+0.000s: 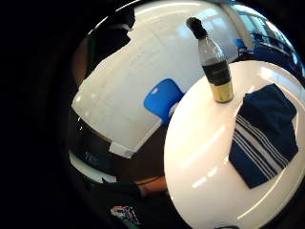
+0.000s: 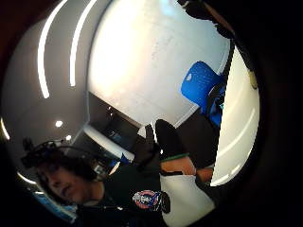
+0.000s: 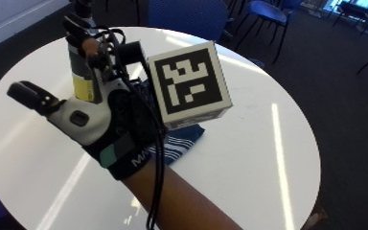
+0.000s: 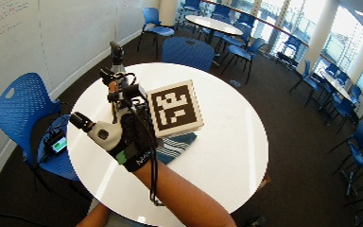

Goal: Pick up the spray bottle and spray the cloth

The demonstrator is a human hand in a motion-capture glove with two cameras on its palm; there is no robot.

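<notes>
Beyond your fingertips the spray bottle stands upright, long axis vertical, black nozzle on top, on the round white table. Your gloved right hand hovers over the table with fingers spread, holding nothing. The striped blue cloth lies flat under your hand, beside the bottle. Bare tabletop stretches toward your little-finger side; blue chairs ring the table.

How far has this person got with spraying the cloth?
Nothing looks done yet. The spray bottle stands upright on the round white table, beside the folded blue striped cloth, apart from it. The gloved right hand is raised above the table with fingers straight, holding nothing. Left to do: take a grip on the bottle, lift it, and spray the cloth.
</notes>
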